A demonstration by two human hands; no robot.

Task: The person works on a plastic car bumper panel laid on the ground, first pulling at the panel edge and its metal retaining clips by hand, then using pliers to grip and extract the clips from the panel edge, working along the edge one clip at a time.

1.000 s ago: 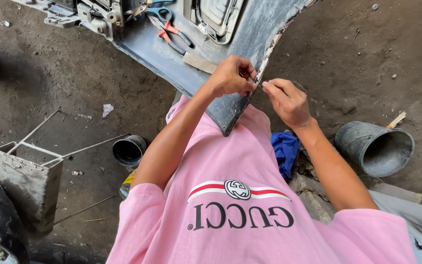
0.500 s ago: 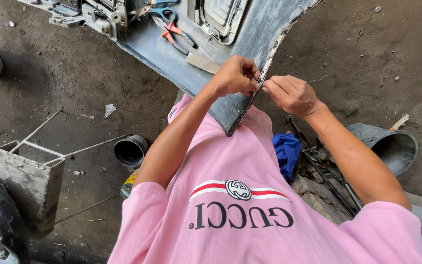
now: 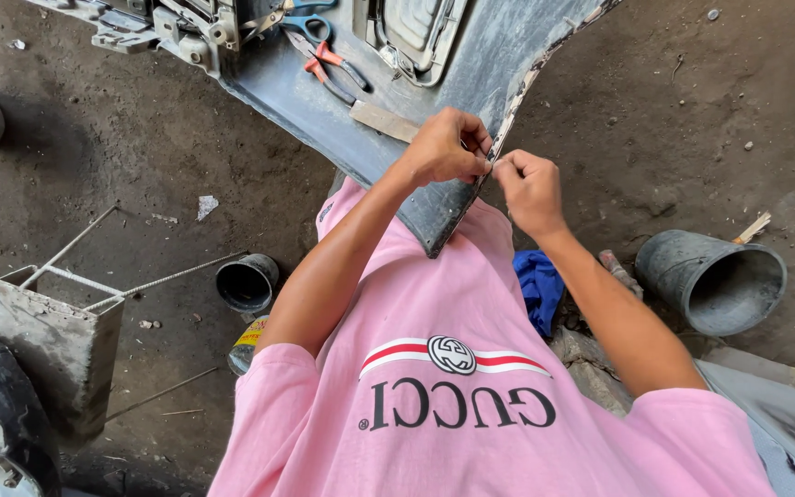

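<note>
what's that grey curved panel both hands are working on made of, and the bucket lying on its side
Grey panel: probably painted plastic or fibreglass; dull, dusty, with a pale chipped edge where the left hand and right hand pinch it. Bucket: looks like dark grey plastic or rubber, matte and grimy; hard to say.

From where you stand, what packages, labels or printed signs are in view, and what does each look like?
Small can: on the ground under the left arm, lying tilted, yellow label with a red patch.
Shirt print: on the pink shirt's chest, a red-and-white stripe, round emblem and dark lettering.
No screens or signs.
</note>
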